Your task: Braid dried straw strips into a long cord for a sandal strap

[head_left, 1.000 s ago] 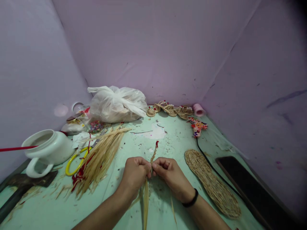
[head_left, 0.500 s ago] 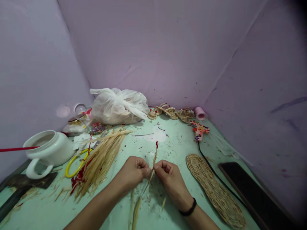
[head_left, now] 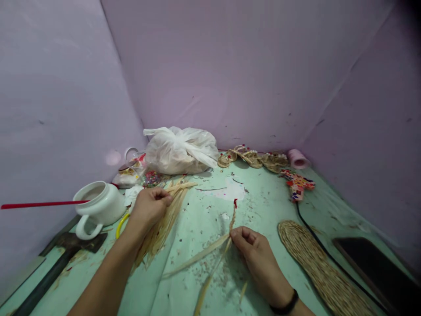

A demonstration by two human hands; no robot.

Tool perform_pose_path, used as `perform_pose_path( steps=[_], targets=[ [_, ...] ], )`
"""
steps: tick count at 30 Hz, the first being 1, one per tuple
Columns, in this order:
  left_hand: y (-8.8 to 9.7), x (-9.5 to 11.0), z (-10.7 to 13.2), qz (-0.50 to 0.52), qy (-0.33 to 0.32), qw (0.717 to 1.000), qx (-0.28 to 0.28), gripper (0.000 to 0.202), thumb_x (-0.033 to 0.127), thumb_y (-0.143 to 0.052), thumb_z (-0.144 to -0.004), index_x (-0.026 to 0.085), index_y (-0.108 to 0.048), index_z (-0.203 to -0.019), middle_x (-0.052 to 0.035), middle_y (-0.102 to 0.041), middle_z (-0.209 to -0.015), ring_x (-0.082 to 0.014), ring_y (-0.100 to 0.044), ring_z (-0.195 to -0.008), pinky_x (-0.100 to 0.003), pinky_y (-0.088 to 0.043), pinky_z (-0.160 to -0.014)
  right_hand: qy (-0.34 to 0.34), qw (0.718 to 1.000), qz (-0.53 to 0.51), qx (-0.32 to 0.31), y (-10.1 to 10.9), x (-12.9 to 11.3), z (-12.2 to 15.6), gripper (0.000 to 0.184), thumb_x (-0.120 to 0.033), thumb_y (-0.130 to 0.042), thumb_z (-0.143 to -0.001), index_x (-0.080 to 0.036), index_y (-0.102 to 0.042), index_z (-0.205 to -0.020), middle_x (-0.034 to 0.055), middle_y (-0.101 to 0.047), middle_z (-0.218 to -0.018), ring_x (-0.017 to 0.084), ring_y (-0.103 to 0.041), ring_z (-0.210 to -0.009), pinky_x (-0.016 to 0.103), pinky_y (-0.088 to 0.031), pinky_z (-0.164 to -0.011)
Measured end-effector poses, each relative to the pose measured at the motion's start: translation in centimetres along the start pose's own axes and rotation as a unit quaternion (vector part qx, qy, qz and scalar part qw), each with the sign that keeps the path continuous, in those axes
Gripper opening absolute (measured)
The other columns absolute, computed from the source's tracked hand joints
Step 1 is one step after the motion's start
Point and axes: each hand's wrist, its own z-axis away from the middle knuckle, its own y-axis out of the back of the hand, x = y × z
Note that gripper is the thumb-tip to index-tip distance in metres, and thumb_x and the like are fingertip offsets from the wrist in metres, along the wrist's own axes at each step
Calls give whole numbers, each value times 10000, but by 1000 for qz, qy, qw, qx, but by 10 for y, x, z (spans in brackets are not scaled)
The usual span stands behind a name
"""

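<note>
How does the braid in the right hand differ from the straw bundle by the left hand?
The braid is one narrow plait with loose ends, while the straw bundle is a broad spread of unplaited strips. The braid is pinched in the right hand; the bundle lies on the table, partly hidden by the left hand. Both are pale straw-coloured, though the braid's tip is red.

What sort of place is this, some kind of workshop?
Likely a small handcraft corner, though whether in a home or workshop I can't tell: a thin braid in the right hand, a woven sole and beaded sandals suggest it.
</note>
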Motion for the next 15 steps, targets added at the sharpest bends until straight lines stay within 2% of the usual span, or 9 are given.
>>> perform_pose_path(
  steps=[3, 5, 9, 12, 15],
  targets=[
    [-11, -1, 3, -95, -34, 993, -56, 105, 227, -533, -590, 162, -607, -554, -12, -581, -546, -137, -498, -543, -227, -316, -517, 0, 1000, 0, -8, 0, 1, 0, 276, -409, -566, -647, -151, -506, -570, -50, -345, -475, 61, -238, -424, 214, -154, -391],
    [-17, -3, 4, -172, -49, 982, -64, 122, 213, -503, -608, 167, -598, -547, -30, -592, -570, -154, -511, -568, -240, -307, -525, 6, 1000, 5, -12, 0, 1, -1, 289, -419, -560, -649, -150, -500, -561, -46, -343, -478, 63, -243, -432, 214, -161, -396],
    [-19, -7, 0, -258, -34, 965, 42, 183, 257, -434, -691, 177, -599, -675, -67, -621, -664, -198, -539, -642, -262, -300, -537, 11, 1000, 16, -14, -1, 0, -1, 292, -420, -555, -651, -147, -506, -562, -34, -368, -491, 69, -269, -447, 213, -183, -402],
    [-16, -10, -4, -263, -13, 956, 129, 252, 338, -404, -745, 184, -589, -821, -76, -634, -726, -220, -558, -688, -273, -318, -555, 7, 1000, 13, -16, -1, 1, 0, 281, -414, -556, -652, -149, -513, -571, -26, -387, -499, 74, -284, -448, 212, -194, -398],
    [-10, -11, -8, -270, 14, 946, 177, 323, 401, -377, -770, 207, -586, -922, -86, -646, -797, -247, -572, -743, -289, -339, -576, 13, 1000, 9, -16, -1, 1, 0, 283, -414, -557, -653, -153, -502, -559, -25, -384, -502, 77, -288, -453, 212, -203, -399]
  ],
)
